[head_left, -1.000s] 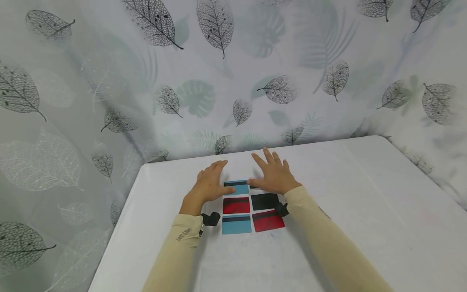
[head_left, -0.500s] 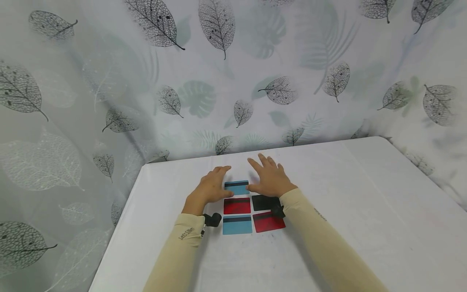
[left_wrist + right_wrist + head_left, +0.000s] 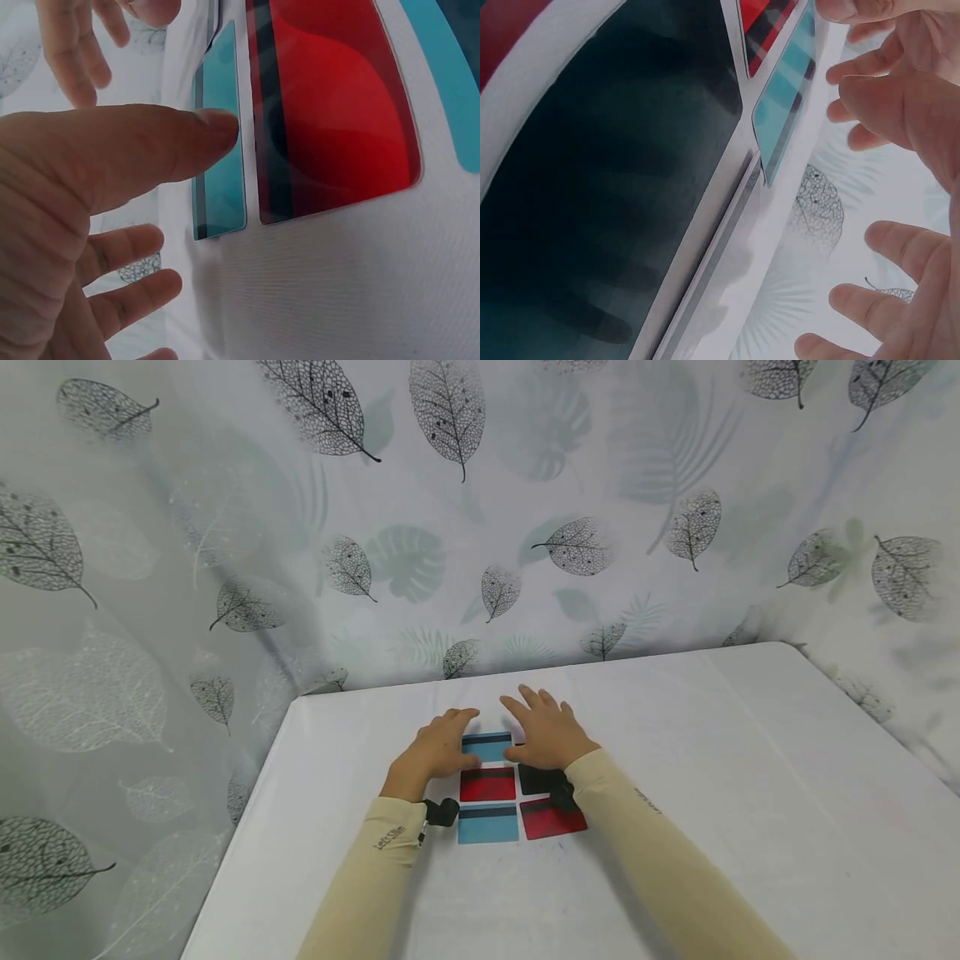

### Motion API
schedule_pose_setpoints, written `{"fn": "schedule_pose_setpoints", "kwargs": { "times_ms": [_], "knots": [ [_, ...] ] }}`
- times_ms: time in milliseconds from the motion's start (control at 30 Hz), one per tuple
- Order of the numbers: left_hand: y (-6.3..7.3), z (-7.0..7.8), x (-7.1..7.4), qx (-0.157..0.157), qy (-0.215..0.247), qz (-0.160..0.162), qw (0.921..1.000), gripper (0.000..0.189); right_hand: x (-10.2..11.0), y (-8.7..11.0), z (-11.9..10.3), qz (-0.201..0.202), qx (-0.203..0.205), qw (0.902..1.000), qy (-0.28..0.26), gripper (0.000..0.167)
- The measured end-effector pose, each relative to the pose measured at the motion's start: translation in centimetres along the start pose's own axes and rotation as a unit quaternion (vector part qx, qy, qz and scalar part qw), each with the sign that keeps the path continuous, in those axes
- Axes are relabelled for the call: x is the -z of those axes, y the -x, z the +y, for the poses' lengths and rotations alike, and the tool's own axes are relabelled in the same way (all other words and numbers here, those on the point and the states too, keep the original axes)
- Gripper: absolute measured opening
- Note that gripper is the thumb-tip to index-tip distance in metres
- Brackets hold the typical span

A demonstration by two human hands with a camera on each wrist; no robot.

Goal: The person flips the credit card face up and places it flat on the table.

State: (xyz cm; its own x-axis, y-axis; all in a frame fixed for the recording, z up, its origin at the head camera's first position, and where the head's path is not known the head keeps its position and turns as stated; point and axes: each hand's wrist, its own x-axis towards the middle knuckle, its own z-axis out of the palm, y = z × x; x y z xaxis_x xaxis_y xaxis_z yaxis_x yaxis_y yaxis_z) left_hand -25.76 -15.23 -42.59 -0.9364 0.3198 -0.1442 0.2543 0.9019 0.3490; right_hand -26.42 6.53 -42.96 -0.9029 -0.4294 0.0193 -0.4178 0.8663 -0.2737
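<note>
My left hand (image 3: 437,750) hovers beside the far blue card (image 3: 487,747), fingers spread and the thumb overlapping the card in the left wrist view. Opposite it, my right hand (image 3: 551,737) spreads its fingers over the far right spot. Mostly hidden under that hand lies a pale card with a grey stripe (image 3: 705,274), visible in the right wrist view. Nearer are a red card (image 3: 487,785) and a black card (image 3: 532,779), then another blue card (image 3: 487,823) and another red card (image 3: 551,822). Neither hand holds anything.
The cards lie in two columns on a white-covered table (image 3: 480,902). A leaf-patterned curtain (image 3: 525,485) hangs behind the table and along its sides. Black wrist cameras sit on both arms; the right one overlaps the black and red cards in the head view.
Both hands have drawn slightly nearer to me, and the right hand has also shifted left. The gap between them has narrowed. The cards stay in place.
</note>
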Motion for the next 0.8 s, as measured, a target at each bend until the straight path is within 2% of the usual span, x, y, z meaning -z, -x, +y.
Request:
{"fn": "schedule_pose_setpoints", "kwargs": {
  "times_ms": [467,800],
  "knots": [
    [-0.6,-0.5,-0.4,0.012,-0.046,-0.011,0.9988,0.073,-1.0,-0.8,-0.4,-0.026,-0.005,0.9995,0.017,0.077],
    [-1.1,-1.1,-0.5,0.017,-0.025,-0.007,0.9995,0.054,-1.5,-1.4,-0.7,-0.027,0.004,0.9993,0.027,0.072]
  ]
}}
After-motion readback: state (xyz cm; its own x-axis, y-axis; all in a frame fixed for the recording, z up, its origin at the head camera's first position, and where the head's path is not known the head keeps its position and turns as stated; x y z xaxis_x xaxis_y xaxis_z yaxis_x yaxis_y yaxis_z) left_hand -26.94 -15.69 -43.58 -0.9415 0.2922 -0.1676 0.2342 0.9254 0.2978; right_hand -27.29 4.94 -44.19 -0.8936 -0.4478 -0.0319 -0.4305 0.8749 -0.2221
